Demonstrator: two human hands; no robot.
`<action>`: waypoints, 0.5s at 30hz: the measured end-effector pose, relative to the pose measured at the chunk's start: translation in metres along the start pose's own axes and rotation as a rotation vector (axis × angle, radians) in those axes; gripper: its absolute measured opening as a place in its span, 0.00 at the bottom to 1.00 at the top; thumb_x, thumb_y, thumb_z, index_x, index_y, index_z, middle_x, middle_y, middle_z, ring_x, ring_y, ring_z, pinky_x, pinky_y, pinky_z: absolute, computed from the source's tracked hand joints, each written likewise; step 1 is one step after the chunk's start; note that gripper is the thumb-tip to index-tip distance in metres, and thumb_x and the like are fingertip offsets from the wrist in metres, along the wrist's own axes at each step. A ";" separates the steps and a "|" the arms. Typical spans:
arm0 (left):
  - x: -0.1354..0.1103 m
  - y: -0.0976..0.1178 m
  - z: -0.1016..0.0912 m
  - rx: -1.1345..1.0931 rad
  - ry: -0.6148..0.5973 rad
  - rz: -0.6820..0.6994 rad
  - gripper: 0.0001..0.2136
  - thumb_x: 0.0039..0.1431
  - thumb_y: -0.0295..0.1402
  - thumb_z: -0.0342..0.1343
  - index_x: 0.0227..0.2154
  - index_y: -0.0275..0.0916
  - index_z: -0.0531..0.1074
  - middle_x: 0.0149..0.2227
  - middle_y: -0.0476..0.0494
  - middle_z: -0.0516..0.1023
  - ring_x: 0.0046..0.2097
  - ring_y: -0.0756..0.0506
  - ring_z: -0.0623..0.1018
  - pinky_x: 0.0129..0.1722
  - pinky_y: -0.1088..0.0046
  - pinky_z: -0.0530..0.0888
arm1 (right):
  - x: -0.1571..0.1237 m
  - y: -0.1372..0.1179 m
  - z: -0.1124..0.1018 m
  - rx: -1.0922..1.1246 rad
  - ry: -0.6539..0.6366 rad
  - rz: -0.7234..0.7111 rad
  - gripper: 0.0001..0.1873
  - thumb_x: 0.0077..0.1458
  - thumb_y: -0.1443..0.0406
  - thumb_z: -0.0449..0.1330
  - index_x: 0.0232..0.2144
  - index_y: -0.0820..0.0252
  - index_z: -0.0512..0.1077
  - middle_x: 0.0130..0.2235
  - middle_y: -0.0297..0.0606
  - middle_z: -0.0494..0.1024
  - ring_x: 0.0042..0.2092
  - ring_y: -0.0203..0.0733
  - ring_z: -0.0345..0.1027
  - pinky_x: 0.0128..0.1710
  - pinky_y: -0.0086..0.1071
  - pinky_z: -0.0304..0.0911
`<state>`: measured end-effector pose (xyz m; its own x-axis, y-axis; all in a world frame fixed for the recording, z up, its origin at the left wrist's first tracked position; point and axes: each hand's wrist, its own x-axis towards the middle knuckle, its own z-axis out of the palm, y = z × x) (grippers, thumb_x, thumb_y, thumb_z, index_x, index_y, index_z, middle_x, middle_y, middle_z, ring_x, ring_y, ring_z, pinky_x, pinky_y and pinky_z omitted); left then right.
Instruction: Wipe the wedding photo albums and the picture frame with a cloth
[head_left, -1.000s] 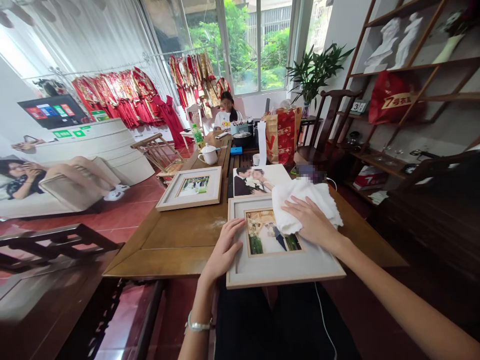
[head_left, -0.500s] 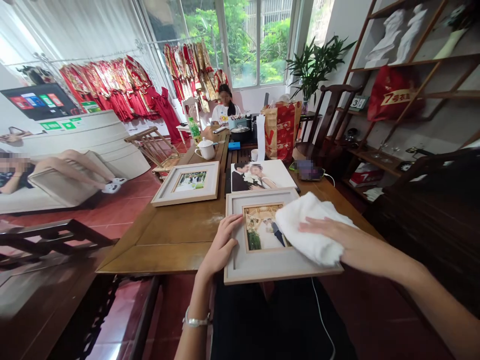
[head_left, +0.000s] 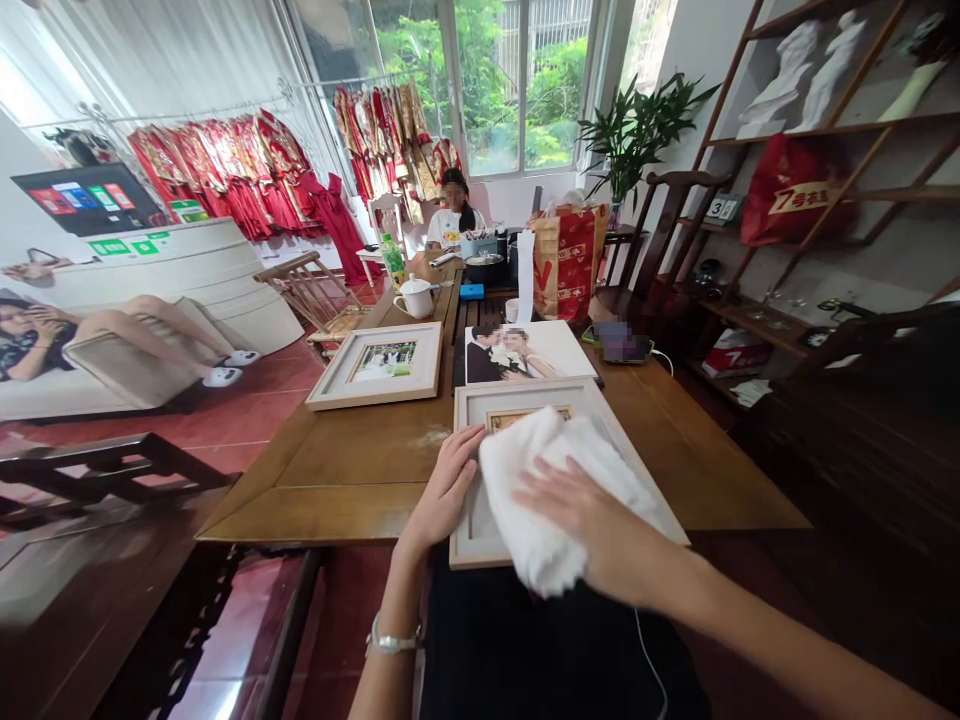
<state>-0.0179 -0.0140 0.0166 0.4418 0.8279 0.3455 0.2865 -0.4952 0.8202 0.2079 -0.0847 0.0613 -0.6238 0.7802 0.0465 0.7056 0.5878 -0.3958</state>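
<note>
A light wooden picture frame [head_left: 462, 540] lies at the table's near edge, its bottom edge over my lap. My left hand [head_left: 448, 487] holds its left side, fingers over the rim. My right hand [head_left: 568, 512], slightly blurred, holds a white cloth [head_left: 525, 455] bunched under its palm and outstretched fingers, pressed against the frame's front. The cloth covers most of the photo inside and hangs over the bottom edge; only the photo's top strip shows. Just beyond is a couple's photo print [head_left: 555, 350]. A second framed photo [head_left: 436, 375] lies to the left.
On the wooden table [head_left: 330, 490] stand a white lidded cup [head_left: 414, 297], a green bottle [head_left: 393, 264], a red paper bag [head_left: 566, 260] and a phone [head_left: 622, 343] with a cable. Someone sits at the far end [head_left: 450, 225]; another person lies on the sofa [head_left: 112, 380] at left.
My right hand has slid the cloth left and toward me across the frame, covering the photo and uncovering the frame's right side. My left hand has stayed on the left rim.
</note>
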 end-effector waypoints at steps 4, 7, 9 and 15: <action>0.000 -0.001 0.000 -0.006 -0.003 0.011 0.19 0.64 0.31 0.43 0.56 0.47 0.63 0.62 0.46 0.60 0.64 0.43 0.55 0.65 0.57 0.47 | -0.056 -0.022 -0.010 0.059 -0.073 -0.039 0.51 0.33 0.80 0.48 0.61 0.47 0.54 0.64 0.29 0.55 0.65 0.45 0.39 0.63 0.49 0.43; 0.000 0.000 -0.001 -0.014 -0.012 0.008 0.20 0.63 0.29 0.42 0.56 0.47 0.63 0.62 0.46 0.60 0.64 0.43 0.54 0.65 0.57 0.47 | -0.087 0.002 -0.024 0.033 -0.039 0.053 0.46 0.38 0.78 0.49 0.60 0.41 0.57 0.61 0.25 0.60 0.63 0.48 0.49 0.61 0.48 0.52; 0.000 0.001 -0.001 -0.023 -0.016 0.002 0.20 0.62 0.28 0.42 0.56 0.47 0.63 0.62 0.47 0.60 0.64 0.43 0.54 0.65 0.57 0.47 | -0.090 0.029 -0.031 -0.026 -0.011 0.153 0.40 0.42 0.76 0.49 0.58 0.42 0.61 0.60 0.27 0.63 0.61 0.51 0.53 0.59 0.50 0.54; 0.000 0.001 -0.001 -0.035 -0.018 0.001 0.20 0.62 0.27 0.42 0.56 0.47 0.63 0.61 0.46 0.61 0.64 0.43 0.54 0.65 0.57 0.46 | -0.029 0.095 -0.037 -0.210 0.150 0.213 0.34 0.46 0.74 0.50 0.58 0.56 0.62 0.61 0.36 0.62 0.64 0.47 0.46 0.62 0.49 0.45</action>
<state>-0.0183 -0.0139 0.0180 0.4572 0.8225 0.3383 0.2566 -0.4862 0.8353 0.3055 -0.0432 0.0560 -0.4095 0.9038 0.1243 0.8784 0.4274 -0.2138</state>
